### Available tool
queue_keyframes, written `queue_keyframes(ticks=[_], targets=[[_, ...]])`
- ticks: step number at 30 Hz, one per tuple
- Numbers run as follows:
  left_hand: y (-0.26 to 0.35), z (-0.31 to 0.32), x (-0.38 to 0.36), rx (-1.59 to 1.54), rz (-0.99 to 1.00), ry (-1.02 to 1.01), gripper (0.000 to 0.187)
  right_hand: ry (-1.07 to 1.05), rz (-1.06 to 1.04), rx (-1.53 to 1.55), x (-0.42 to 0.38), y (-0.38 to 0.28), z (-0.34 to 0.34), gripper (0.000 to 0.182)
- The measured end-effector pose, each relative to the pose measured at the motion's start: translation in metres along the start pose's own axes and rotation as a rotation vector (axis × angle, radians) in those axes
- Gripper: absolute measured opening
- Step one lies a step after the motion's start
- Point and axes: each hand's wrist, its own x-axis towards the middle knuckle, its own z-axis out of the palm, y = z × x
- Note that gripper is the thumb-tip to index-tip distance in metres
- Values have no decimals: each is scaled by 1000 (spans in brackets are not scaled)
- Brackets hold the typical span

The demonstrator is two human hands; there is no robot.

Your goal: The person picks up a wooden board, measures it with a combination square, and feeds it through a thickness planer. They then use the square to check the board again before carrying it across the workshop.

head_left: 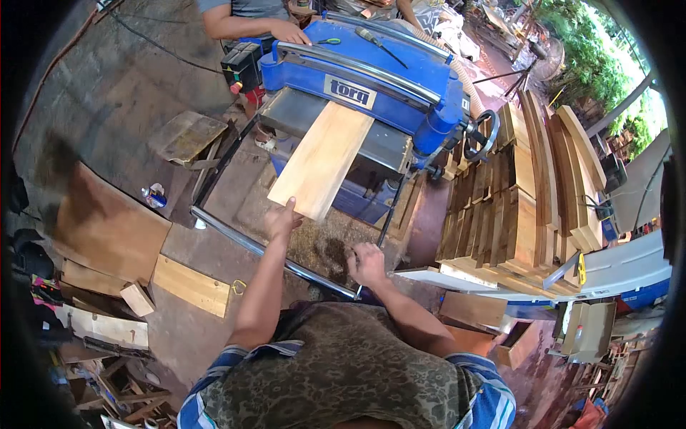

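This is looking like a woodworking workshop, partly open to the outdoors: a board (pixel 321 161) is reaching under a blue machine (pixel 396 112) marked "torq", planks (pixel 525 214) are lying stacked at right, wood scraps (pixel 139 397) are littering the lower left, and greenery (pixel 572 46) is showing upper right.

Upper-right daylight glare, black-vignetted edges.

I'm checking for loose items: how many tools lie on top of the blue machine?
2: on the blue machine, a green-handled tool lies toward the left, and a long, thin tool farther right. Others may be hidden.
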Motion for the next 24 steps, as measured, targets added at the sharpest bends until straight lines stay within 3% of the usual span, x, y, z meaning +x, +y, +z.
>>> queue_keyframes(ticks=[2,11,13,14,16,17,19,24], targets=[[10,6,-7,27,54,-2,43,-8,20,20,1,-1,-1,20],[7,5,6,231,-40,-54,59,-48,55,-73,1,-4,-2,13],[12,-15,-21,776,496,88,60,-50,60,-97,1,-2,-1,14],[14,-26,-37,783,498,90,60,-59,68,-120,0,-3,1,14],[13,-46,-66,832,786,169,47,-53,66,-113,-1,-4,1,14],[5,-57,-73,836,789,171,47,-49,61,-114,1,-3,1,14],[-4,-78,-84,1130,1053,18,29,-74,69,-116,4,-5,-2,14],[-11,-83,-87,1090,1063,18,19,-89,65,-129,3,-7,-3,15]])
